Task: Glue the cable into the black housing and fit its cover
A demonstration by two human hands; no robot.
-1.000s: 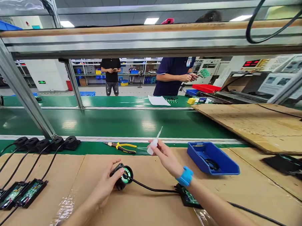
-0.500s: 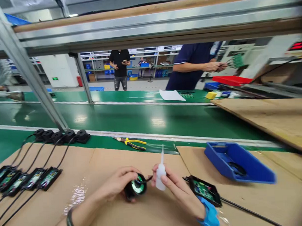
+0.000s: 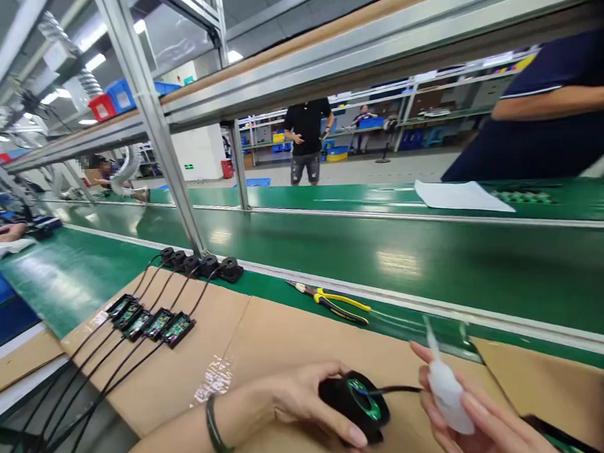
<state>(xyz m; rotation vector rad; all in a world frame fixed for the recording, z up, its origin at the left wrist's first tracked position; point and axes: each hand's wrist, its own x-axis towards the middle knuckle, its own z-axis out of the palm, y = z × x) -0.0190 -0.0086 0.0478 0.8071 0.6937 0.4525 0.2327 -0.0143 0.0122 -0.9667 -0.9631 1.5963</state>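
Note:
My left hand (image 3: 304,400) grips a round black part with a green ring inside (image 3: 357,404), pressed onto the cardboard sheet (image 3: 267,341). A thin black cable (image 3: 396,388) leaves the part to the right. My right hand (image 3: 484,429) is closed round a small white squeeze bottle (image 3: 446,390) with its long nozzle pointing up, just right of the part. A dark bracelet sits on my left wrist.
Yellow-handled pliers (image 3: 335,302) lie on the green conveyor edge. Several black circuit boards (image 3: 149,323) with cables run to several round black parts (image 3: 203,264) at left. A metal post (image 3: 152,119) stands behind them. People stand across the green belt (image 3: 383,249); white paper (image 3: 461,196) lies there.
The view has swung left and lower. My hands stay together on the round part and bottle; the blue tray and the board at right have left the picture.

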